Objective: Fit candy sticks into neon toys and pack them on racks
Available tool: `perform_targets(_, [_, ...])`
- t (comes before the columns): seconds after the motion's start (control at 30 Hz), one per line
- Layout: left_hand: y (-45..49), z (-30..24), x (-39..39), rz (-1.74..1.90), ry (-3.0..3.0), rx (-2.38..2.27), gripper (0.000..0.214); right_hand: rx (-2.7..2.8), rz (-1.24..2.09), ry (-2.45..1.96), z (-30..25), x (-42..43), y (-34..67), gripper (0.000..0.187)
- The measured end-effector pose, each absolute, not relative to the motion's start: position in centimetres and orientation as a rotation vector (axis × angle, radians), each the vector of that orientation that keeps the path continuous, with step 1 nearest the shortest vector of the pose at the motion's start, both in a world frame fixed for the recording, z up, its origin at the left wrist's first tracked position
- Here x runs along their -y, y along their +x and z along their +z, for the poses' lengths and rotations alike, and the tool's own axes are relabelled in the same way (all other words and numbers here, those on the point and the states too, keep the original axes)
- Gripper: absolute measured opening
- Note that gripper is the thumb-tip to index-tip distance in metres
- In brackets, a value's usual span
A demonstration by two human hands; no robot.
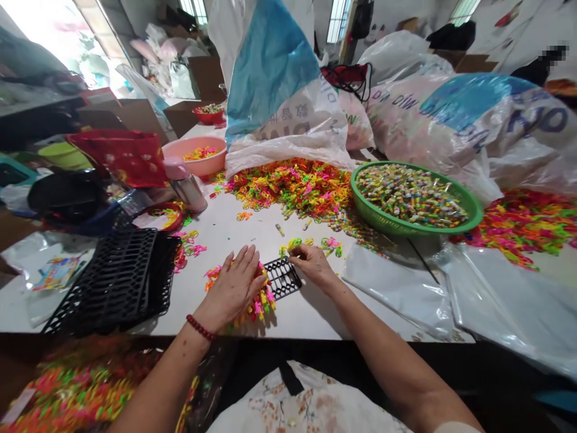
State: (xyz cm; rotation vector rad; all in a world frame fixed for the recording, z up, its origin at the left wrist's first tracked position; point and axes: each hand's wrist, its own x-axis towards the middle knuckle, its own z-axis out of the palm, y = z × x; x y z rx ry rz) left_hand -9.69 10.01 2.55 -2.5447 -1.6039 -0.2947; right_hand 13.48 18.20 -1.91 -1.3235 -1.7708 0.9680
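Note:
A black plastic grid rack (283, 278) lies on the white table in front of me, its left part covered with small pink, yellow and orange plastic pieces (259, 305). My left hand (237, 282) rests flat over these pieces, fingers stretched out and side by side. At the rack's far right corner is my right hand (311, 263), its thumb and fingertips pinched together. Whatever they hold is too small to make out. Yellow-green pieces (291, 245) lie just beyond those fingertips. Pink and green pieces (331, 245) are a little to the right.
Stacked black racks (121, 270) lie at left. A heap of bright plastic pieces (293, 186) spills from a large bag (279, 78) at the back. A green basket (478, 216) of small wrapped tubes stands right, near clear plastic bags (396, 288). A bottle (187, 189) stands left.

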Motion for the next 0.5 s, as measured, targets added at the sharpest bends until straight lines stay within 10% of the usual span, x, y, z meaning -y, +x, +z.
perform_targets(0.5, [-9.7, 3.2, -9.9, -0.215, -2.603, 1.708, 0.057, 1.140, 1.530, -1.184, -3.2, -16.1, 9.3, 0.033])
